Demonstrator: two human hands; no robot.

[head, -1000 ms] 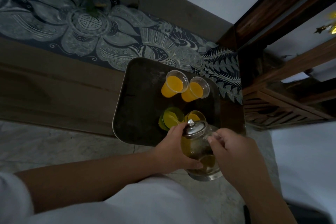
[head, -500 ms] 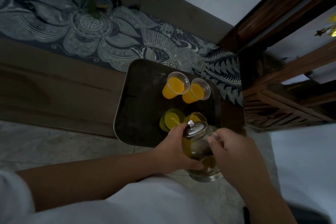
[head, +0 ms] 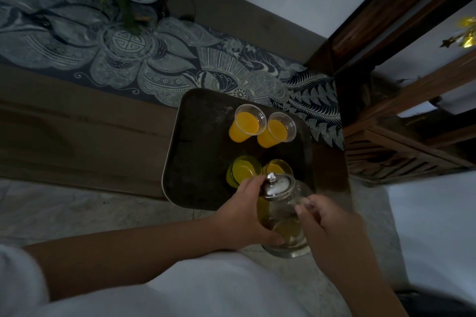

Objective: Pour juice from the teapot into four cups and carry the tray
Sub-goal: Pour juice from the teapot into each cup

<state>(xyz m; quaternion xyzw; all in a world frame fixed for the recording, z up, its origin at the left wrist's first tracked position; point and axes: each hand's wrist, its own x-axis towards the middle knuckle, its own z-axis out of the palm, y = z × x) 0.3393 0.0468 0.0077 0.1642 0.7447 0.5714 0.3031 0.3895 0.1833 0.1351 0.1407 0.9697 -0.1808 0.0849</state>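
A glass teapot [head: 280, 216] with a metal lid [head: 277, 185] is held tilted at the near edge of a dark tray [head: 195, 152], its top leaning over the two near cups. The left hand [head: 247, 216] is wrapped around the pot's left side, fingers reaching up beside the lid and thumb low on the glass. The right hand [head: 332, 226] is curled closed at the pot's right side, where the handle would be — the handle itself is blurred and hard to make out. A little yellow juice shows in the bottom of the pot.

Four cups stand on the tray, which rests on a wooden tabletop [head: 77, 131]. The two far clear cups [head: 247, 123] [head: 275, 130] sit touching, both well filled with orange juice. The near pair — a green-tinted cup [head: 240, 170] and a clear cup [head: 277, 166] — also hold juice, and the lid partly hides the clear one. A patterned runner [head: 128, 51] lies behind the tray.
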